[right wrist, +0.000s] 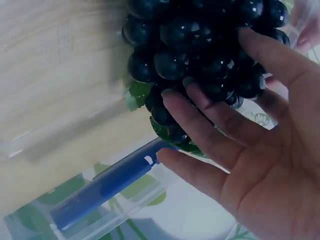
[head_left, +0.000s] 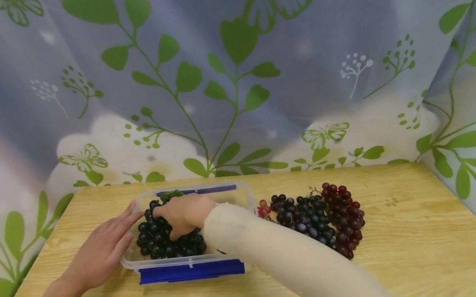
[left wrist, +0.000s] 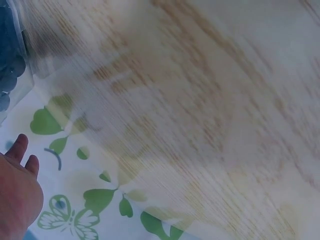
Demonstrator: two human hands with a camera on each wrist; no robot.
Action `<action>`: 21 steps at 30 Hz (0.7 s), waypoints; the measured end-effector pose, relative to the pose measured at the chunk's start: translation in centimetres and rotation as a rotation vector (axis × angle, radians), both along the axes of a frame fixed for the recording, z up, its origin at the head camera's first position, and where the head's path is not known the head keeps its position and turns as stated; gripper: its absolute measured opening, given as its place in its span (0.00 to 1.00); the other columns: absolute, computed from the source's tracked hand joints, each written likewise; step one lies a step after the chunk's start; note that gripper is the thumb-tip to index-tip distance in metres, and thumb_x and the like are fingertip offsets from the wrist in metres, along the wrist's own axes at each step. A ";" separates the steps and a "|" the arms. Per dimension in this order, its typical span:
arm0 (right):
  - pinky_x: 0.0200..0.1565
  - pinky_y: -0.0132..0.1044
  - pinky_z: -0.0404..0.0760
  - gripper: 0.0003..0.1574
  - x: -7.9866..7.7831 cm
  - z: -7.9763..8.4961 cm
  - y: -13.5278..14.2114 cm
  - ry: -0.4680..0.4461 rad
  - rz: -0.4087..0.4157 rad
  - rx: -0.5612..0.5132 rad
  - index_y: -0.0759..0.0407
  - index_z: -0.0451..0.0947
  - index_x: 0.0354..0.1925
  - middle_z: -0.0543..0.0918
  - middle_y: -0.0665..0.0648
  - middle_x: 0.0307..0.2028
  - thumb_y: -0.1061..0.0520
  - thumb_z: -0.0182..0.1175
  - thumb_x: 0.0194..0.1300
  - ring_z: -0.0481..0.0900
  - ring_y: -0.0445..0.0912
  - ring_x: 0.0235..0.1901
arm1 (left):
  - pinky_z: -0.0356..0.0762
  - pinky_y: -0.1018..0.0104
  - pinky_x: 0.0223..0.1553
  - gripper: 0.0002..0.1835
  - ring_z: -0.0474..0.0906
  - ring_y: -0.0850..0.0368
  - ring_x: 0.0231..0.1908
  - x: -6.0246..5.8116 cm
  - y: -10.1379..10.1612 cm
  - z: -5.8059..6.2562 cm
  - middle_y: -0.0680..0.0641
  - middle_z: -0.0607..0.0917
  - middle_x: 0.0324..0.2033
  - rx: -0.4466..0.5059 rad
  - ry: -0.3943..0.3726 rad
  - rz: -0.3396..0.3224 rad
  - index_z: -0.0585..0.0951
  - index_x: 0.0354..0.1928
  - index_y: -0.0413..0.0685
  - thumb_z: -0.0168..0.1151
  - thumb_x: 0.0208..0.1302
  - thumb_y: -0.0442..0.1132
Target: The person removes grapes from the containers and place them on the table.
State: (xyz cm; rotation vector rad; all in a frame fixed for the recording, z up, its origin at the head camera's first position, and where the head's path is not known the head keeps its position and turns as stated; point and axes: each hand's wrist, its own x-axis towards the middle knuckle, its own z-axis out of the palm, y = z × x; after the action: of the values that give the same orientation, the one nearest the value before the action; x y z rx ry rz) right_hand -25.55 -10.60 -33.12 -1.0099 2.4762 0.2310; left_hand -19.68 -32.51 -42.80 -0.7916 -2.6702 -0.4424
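Note:
A bunch of black grapes [head_left: 158, 238] lies in the left part of a clear plastic container [head_left: 245, 194]. My right hand [head_left: 186, 212] reaches in from above and holds the bunch between thumb and fingers. In the right wrist view, the spread fingers of that hand [right wrist: 255, 150] lie against the dark, glossy grapes [right wrist: 172, 62]. A green leaf [head_left: 171, 195] shows at the bunch's far end. With fingers extended, my left hand [head_left: 102, 250] rests against the container's left rim. Only part of the left hand [left wrist: 17, 195] is in the left wrist view.
Blue latch flaps [head_left: 192, 271] hang at the container's near and far sides. To its right lie dark blue-black grapes [head_left: 307, 218], red grapes [head_left: 344, 215] and a few pinkish ones [head_left: 264, 209]. A leaf-patterned curtain [head_left: 302, 81] stands behind the wooden table [head_left: 421, 244].

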 end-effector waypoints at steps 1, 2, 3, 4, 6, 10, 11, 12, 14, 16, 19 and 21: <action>0.49 0.36 0.75 0.42 0.1 -0.1 -0.1 0.005 -0.014 0.002 0.30 0.52 0.72 0.68 0.39 0.64 0.41 0.60 0.65 0.75 0.37 0.51 | 0.60 0.43 0.58 0.26 0.64 0.40 0.62 0.0 0.0 0.0 0.43 0.57 0.72 -0.001 -0.001 -0.002 0.64 0.71 0.46 0.49 0.71 0.35; 0.48 0.36 0.76 0.42 0.2 -0.2 -0.2 0.010 -0.028 0.006 0.30 0.53 0.72 0.68 0.39 0.63 0.41 0.60 0.65 0.76 0.37 0.50 | 0.60 0.43 0.58 0.26 0.65 0.41 0.62 -0.1 0.1 -0.1 0.43 0.57 0.72 -0.003 -0.001 -0.003 0.64 0.71 0.46 0.49 0.71 0.35; 0.46 0.36 0.76 0.42 0.4 -0.2 -0.4 0.013 -0.044 0.009 0.30 0.53 0.72 0.69 0.39 0.63 0.42 0.60 0.65 0.76 0.37 0.49 | 0.60 0.43 0.58 0.26 0.65 0.41 0.62 -0.1 0.1 -0.1 0.44 0.57 0.72 -0.003 -0.002 -0.003 0.64 0.71 0.45 0.48 0.71 0.35; 0.44 0.35 0.77 0.43 0.5 -0.3 -0.5 0.015 -0.058 0.013 0.30 0.53 0.72 0.68 0.39 0.63 0.42 0.61 0.65 0.76 0.37 0.48 | 0.60 0.43 0.58 0.26 0.65 0.40 0.62 -0.1 0.0 -0.2 0.44 0.57 0.72 -0.006 -0.001 -0.004 0.64 0.71 0.46 0.48 0.72 0.35; 0.40 0.34 0.77 0.43 0.7 -0.3 -0.8 0.022 -0.084 0.016 0.29 0.53 0.72 0.68 0.39 0.63 0.43 0.61 0.64 0.76 0.36 0.48 | 0.60 0.43 0.58 0.26 0.65 0.40 0.62 -0.2 0.0 -0.2 0.44 0.56 0.72 -0.007 0.000 -0.003 0.64 0.71 0.45 0.48 0.71 0.35; 0.36 0.33 0.76 0.42 0.8 -0.4 -1.1 0.034 -0.110 0.021 0.27 0.54 0.71 0.68 0.38 0.63 0.45 0.61 0.65 0.77 0.35 0.42 | 0.60 0.43 0.58 0.26 0.64 0.40 0.62 -0.2 -0.1 -0.1 0.44 0.56 0.72 -0.010 0.003 0.002 0.63 0.71 0.47 0.48 0.72 0.35; 0.36 0.33 0.76 0.41 0.7 -0.4 -1.2 0.034 -0.115 0.025 0.27 0.54 0.71 0.69 0.38 0.63 0.45 0.61 0.65 0.77 0.35 0.41 | 0.60 0.43 0.58 0.26 0.64 0.40 0.63 -0.2 0.0 0.0 0.44 0.56 0.72 -0.009 0.002 0.005 0.64 0.71 0.46 0.48 0.72 0.35; 0.37 0.33 0.75 0.41 0.6 -0.5 -1.2 0.031 -0.117 0.029 0.27 0.55 0.71 0.69 0.37 0.62 0.45 0.60 0.65 0.77 0.35 0.40 | 0.60 0.43 0.58 0.26 0.64 0.40 0.63 -0.2 0.0 0.0 0.44 0.57 0.72 -0.009 0.001 0.006 0.64 0.71 0.47 0.48 0.71 0.35; 0.38 0.34 0.75 0.40 0.5 -0.5 -1.2 0.024 -0.116 0.034 0.27 0.55 0.71 0.69 0.37 0.62 0.44 0.59 0.66 0.77 0.35 0.40 | 0.60 0.43 0.58 0.27 0.64 0.40 0.63 -0.2 0.0 0.1 0.44 0.57 0.72 -0.009 -0.003 0.003 0.64 0.71 0.46 0.49 0.71 0.34; 0.39 0.34 0.76 0.39 0.4 -0.5 -1.2 0.019 -0.109 0.037 0.27 0.55 0.71 0.70 0.37 0.61 0.43 0.59 0.66 0.77 0.36 0.42 | 0.60 0.43 0.58 0.27 0.64 0.39 0.62 -0.2 0.0 0.0 0.43 0.57 0.71 -0.008 -0.006 0.000 0.64 0.71 0.46 0.50 0.70 0.34; 0.41 0.35 0.76 0.39 0.4 -0.6 -1.1 0.008 -0.106 0.037 0.27 0.55 0.71 0.70 0.36 0.61 0.42 0.58 0.66 0.77 0.36 0.44 | 0.60 0.43 0.58 0.28 0.64 0.39 0.62 -0.2 -0.1 -0.1 0.42 0.57 0.71 -0.007 -0.003 -0.006 0.63 0.71 0.46 0.50 0.70 0.33; 0.42 0.35 0.76 0.38 0.3 -0.7 -1.1 0.002 -0.107 0.037 0.26 0.55 0.70 0.70 0.37 0.61 0.42 0.58 0.66 0.76 0.36 0.47 | 0.60 0.43 0.58 0.28 0.64 0.39 0.62 -0.1 -0.1 -0.1 0.42 0.57 0.71 -0.007 0.002 -0.006 0.63 0.71 0.46 0.50 0.70 0.33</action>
State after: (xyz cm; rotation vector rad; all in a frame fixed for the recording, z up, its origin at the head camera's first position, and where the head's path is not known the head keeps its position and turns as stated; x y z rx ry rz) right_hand -25.20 -11.70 -33.81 -0.8598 2.5091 0.2424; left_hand -19.79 -32.58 -42.92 -0.8019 -2.6692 -0.4339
